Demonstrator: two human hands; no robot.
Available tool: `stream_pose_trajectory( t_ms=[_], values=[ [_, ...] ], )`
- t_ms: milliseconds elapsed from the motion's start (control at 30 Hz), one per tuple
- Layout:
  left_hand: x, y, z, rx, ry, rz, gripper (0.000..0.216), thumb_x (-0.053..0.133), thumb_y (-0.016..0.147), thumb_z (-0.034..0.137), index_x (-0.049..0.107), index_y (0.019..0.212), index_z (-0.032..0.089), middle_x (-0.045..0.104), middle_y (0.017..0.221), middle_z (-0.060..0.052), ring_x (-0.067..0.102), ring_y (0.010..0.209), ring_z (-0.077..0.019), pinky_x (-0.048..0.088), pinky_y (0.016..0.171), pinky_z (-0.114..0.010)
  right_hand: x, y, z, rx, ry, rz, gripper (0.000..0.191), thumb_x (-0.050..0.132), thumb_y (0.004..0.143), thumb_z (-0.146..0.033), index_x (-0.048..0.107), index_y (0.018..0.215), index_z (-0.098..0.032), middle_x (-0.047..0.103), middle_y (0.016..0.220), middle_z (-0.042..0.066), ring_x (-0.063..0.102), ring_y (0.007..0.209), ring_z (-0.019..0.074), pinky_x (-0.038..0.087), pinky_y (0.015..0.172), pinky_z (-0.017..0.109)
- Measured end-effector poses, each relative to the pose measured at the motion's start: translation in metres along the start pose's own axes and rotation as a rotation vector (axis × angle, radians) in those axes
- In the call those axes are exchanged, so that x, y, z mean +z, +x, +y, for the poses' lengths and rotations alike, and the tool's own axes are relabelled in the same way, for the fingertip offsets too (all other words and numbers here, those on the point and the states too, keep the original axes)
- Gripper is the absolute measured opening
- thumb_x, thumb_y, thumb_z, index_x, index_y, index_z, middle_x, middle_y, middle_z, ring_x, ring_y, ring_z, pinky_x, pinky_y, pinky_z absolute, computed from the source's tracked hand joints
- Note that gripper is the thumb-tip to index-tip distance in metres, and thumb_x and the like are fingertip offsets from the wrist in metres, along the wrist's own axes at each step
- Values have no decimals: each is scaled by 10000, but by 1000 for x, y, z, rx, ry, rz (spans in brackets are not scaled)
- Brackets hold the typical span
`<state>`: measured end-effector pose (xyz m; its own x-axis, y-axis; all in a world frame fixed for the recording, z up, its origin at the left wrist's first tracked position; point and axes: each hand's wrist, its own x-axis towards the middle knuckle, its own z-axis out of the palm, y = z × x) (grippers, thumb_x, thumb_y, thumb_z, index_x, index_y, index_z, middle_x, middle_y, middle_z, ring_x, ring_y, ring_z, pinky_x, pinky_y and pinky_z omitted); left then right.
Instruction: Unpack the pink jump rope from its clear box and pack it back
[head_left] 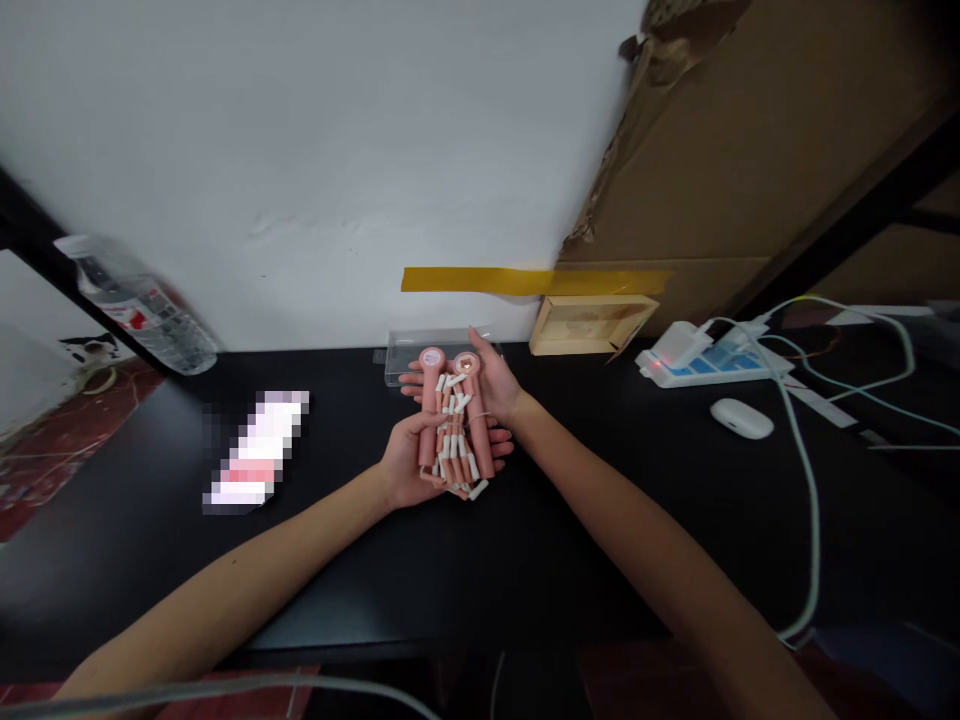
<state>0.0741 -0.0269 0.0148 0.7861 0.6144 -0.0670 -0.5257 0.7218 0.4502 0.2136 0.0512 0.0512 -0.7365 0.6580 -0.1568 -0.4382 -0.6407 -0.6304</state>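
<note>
Both my hands hold one bundle over the black table [525, 540]. The bundle is a pink skipping rope [454, 430]: two pink handles side by side with a beaded pink and white cord folded against them. My left hand [405, 460] cups the lower end from the left, fingers curled under it. My right hand [491, 385] grips the upper part from the right and behind, fingers wrapped round the handles. A clear plastic box [405, 355] lies just behind the bundle by the wall.
A plastic water bottle [139, 305] lies at the far left. A blurred white and pink packet [259, 450] lies left of my hands. To the right are a small wooden frame [592, 322], a power strip [705, 362] with cables, and a white mouse-like object [741, 418].
</note>
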Motion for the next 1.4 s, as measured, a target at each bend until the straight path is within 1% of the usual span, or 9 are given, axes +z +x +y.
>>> stream_pose_trajectory(
  t_ms=[133, 267, 533, 800, 1033, 1133, 1233, 1333, 1400],
  values=[
    [-1, 1, 2, -14, -24, -8, 625, 483, 806, 341, 581, 1300, -30, 693, 1197, -247, 601, 1244, -367, 352, 1108, -518, 3, 0, 1, -1, 20, 15, 864, 89, 988, -666, 587, 1291, -29, 684, 1239, 253, 645, 1188, 338, 458, 1043, 598],
    [-1, 0, 2, -44, -37, -16, 642, 478, 801, 350, 575, 1291, -54, 682, 1209, -262, 592, 1257, -364, 347, 1117, -495, 1, 1, 1, -3, 25, -3, 883, 119, 977, -689, 579, 1291, -3, 662, 1269, 276, 621, 1225, 344, 429, 1074, 594],
    [1, 0, 0, -38, -28, -27, 624, 475, 802, 339, 592, 1246, -83, 669, 1221, -285, 611, 1234, -347, 329, 1141, -473, 4, -5, 4, -24, -30, 24, 884, 147, 980, -686, 580, 1256, 34, 686, 1214, 281, 651, 1183, 324, 407, 1118, 512],
    [2, 0, 2, -58, -16, -13, 621, 487, 806, 361, 601, 1236, -72, 669, 1223, -283, 603, 1246, -348, 343, 1133, -462, 4, -5, 5, 5, -25, -1, 886, 125, 963, -715, 572, 1262, -11, 699, 1186, 268, 672, 1130, 348, 453, 1053, 588],
    [2, 0, 1, -45, 1, -1, 595, 525, 793, 385, 643, 1199, -33, 696, 1188, -252, 633, 1201, -337, 365, 1118, -470, 2, -1, 5, -8, -14, 3, 837, 129, 976, -680, 562, 1287, -36, 697, 1204, 250, 681, 1105, 336, 484, 1018, 582],
    [1, -2, 5, -39, 29, 59, 544, 593, 770, 393, 678, 1142, 6, 733, 1093, -215, 696, 1067, -317, 438, 1052, -466, 0, -1, 4, -41, -20, -3, 785, 108, 991, -641, 565, 1297, -81, 708, 1204, 215, 692, 1084, 317, 511, 984, 570],
    [3, -3, 13, -43, 163, 201, 394, 671, 756, 326, 702, 1046, 61, 751, 962, -159, 728, 896, -271, 514, 933, -424, -1, -2, -1, -93, -49, -19, 753, 97, 997, -625, 572, 1297, -124, 720, 1193, 176, 697, 1070, 302, 523, 967, 552],
    [8, -4, 28, -41, 438, 366, 265, 720, 757, 262, 697, 968, 103, 737, 888, -124, 713, 773, -237, 540, 816, -399, 1, -6, -10, -162, -125, -26, 708, 161, 991, -639, 580, 1292, -154, 728, 1174, 150, 691, 1069, 302, 518, 969, 541],
    [13, -6, 41, 26, 686, 443, 247, 750, 748, 269, 687, 941, 129, 722, 862, -118, 695, 737, -246, 533, 759, -410, 3, -11, -17, -224, -222, -17, 653, 241, 988, -627, 597, 1270, -157, 734, 1148, 137, 688, 1058, 294, 508, 985, 523]
  ],
)
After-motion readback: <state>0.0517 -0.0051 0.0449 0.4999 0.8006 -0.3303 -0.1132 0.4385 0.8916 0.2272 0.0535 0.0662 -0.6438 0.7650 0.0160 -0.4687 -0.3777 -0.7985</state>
